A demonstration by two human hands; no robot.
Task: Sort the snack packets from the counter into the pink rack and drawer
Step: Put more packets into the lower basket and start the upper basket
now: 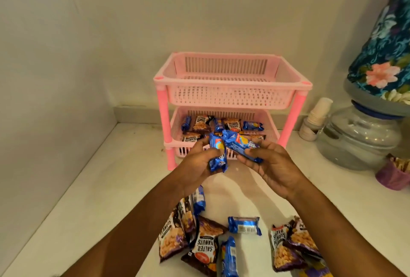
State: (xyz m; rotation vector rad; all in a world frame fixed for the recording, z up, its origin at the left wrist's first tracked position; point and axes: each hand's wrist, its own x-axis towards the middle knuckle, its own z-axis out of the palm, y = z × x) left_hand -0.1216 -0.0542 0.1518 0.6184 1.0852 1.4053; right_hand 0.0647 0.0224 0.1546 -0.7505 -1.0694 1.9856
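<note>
A: Item one, risks. The left hand is gripping a blue biscuit packet upright, fingers curled round it; the right hand is holding a second blue packet, fingers bent under it and thumb over it. Both are hovering just in front of the pink rack, at its lower tray.

B: What is likely going wrong from here?

A: The two packets are touching at their crimped ends, so releasing one is possibly dragging the other off target. The wrappers are looking glossy and slick, so a light pinch is risking a drop onto the surface. The upper tray is overhanging the lower, so a high entry is risking a knock on its front wall.

B: Item two, appearance of stock?

A: Blue packets: small, oblong, shiny, orange-and-red panel showing. Peanut packets: dark brown, flat pouches, lettered "Salted Peanuts". Both kinds are already lying mixed in the lower tray; the upper tray is showing nothing inside. More are lying scattered on the surface near the person, with a loose blue packet among them.

B: Drawer?

A: Not identifiable here.
</note>
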